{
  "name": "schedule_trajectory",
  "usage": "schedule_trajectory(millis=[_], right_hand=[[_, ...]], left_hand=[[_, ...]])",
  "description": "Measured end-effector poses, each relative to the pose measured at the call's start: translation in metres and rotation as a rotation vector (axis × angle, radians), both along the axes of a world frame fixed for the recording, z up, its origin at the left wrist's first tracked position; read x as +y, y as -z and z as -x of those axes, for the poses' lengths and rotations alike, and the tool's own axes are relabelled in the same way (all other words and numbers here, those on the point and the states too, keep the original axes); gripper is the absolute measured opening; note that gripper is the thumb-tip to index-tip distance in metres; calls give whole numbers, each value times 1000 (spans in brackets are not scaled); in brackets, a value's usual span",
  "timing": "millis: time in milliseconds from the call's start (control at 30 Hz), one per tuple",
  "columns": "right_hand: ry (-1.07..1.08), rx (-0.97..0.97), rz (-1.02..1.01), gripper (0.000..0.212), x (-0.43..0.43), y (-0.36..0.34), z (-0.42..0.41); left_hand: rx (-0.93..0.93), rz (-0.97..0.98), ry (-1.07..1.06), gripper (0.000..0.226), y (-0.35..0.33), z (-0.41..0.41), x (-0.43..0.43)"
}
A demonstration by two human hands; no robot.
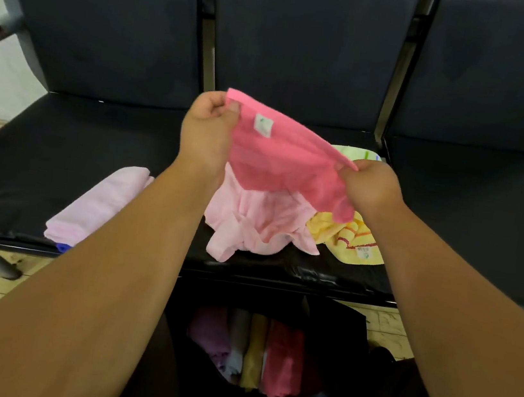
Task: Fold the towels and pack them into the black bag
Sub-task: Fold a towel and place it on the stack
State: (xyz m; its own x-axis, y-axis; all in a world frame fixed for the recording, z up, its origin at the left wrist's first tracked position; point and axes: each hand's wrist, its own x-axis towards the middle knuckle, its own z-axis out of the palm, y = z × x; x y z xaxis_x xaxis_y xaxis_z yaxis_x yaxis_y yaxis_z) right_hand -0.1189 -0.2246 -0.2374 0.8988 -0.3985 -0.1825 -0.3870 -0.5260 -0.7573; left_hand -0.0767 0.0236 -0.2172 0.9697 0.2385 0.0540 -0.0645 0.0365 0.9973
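On the bench seat (23, 164) at left, a folded pale pink towel (98, 205). Left hand (207, 133) and right hand (370, 186) each pinching a corner of the pink towel (285, 164), held up above a crumpled light pink towel (250, 223). Yellow towel (349, 237) at right. Black bag (342, 337) below, on the floor, with folded towels inside.

One camera sits on the head (very wide); it looks forward and down, close above the bench (56, 169)
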Motion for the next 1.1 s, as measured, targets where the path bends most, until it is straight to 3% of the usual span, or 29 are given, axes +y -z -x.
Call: schedule_trajectory(millis=[133,233,367,467,567,700,933,1000,1100], right_hand=[[133,-298,-42,26,-2,-5,7],[160,-400,43,40,0,-9,12],[92,-296,139,62,-2,-8,13],[-16,-182,209,49,-4,-9,14],[-121,-91,275,12,-6,-11,15],[-85,104,380,29,-10,-13,9],[200,-83,10,40,-13,-11,16],[206,-107,-104,26,-9,-14,12],[316,-56,-470,10,1,-28,7]], left_hand=[[43,-10,-145,10,2,-5,22],[52,-24,-155,9,-3,-2,26],[122,-137,-114,13,-6,4,35],[164,-127,-106,16,-9,7,43],[175,-85,-51,19,-11,9,48],[182,-88,25,27,-9,14,53],[340,244,87,20,-17,15,56],[340,197,103,26,-15,13,55],[304,-36,65,24,-7,13,57]])
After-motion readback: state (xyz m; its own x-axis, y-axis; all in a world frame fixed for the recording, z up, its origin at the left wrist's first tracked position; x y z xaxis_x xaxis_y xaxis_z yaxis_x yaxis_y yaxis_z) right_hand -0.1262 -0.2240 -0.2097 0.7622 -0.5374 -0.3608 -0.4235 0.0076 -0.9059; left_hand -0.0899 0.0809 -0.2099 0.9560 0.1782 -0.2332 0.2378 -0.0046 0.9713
